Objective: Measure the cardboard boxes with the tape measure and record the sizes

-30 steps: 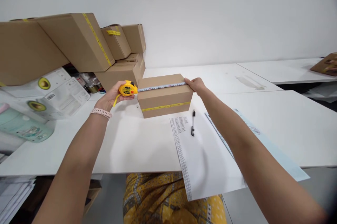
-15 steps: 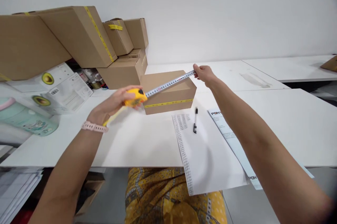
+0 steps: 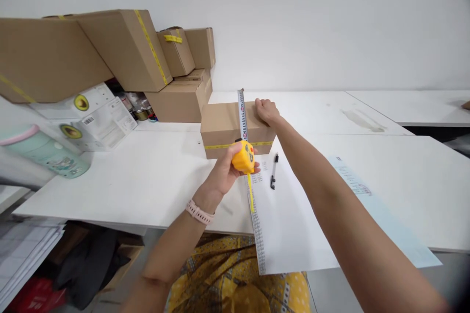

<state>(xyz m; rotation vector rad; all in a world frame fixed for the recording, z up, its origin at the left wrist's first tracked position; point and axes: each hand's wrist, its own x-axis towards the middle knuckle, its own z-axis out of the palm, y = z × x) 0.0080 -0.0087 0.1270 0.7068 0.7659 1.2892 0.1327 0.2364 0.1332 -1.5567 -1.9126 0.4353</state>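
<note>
Between the cardboard box (image 3: 220, 124) and the front edge of the table (image 3: 161, 176), the yellow tape measure (image 3: 243, 157), presumably light and stiff, is gripped suitably around its casing by the left hand (image 3: 224, 170), while the box is touched by the right hand (image 3: 269, 112), whose closure cannot be told.

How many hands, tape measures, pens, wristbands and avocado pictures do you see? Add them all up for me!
Left hand plus right hand: 2
Tape measure: 1
Pen: 1
Pink wristband: 1
Avocado pictures: 2
Total: 7
</note>
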